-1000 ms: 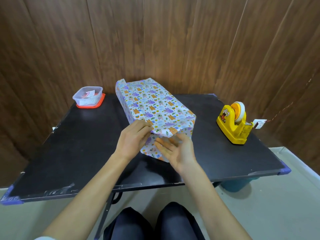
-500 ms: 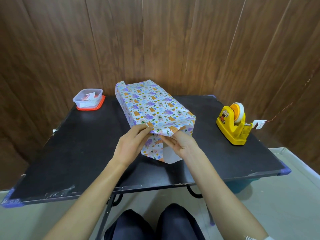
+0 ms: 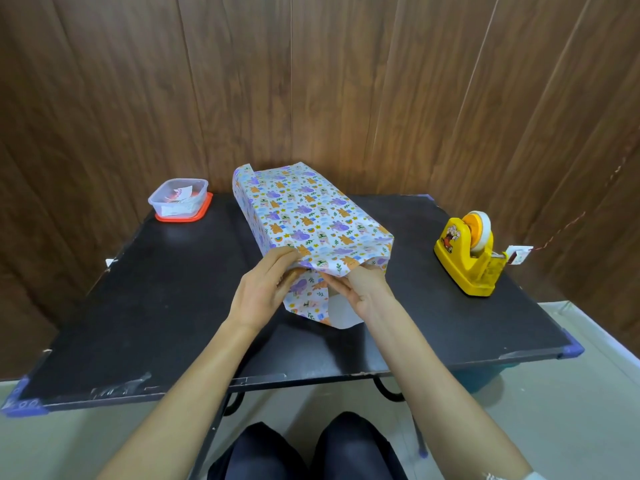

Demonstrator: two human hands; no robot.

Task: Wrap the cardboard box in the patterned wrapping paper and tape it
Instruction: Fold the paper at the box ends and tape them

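Observation:
The box lies lengthwise in the middle of the black table [image 3: 156,306], covered in patterned wrapping paper [image 3: 304,213] with purple and orange animals; no cardboard shows. At its near end, loose paper flaps hang down, one showing its white underside. My left hand [image 3: 259,292] pinches the paper at the near left corner of the top. My right hand [image 3: 363,289] reaches under the overhanging top flap and pinches its edge. A yellow tape dispenser [image 3: 467,258] with a roll of tape stands at the right of the table.
A clear plastic container [image 3: 180,199] on a red lid sits at the table's far left corner. A wood-panelled wall stands right behind the table. My knees show below the near edge. A small white tag [image 3: 517,254] hangs by the dispenser.
My right hand turned from lying flat over the lower flap to reaching under the top flap, exposing the flap's white underside. My left hand stayed at the near left corner.

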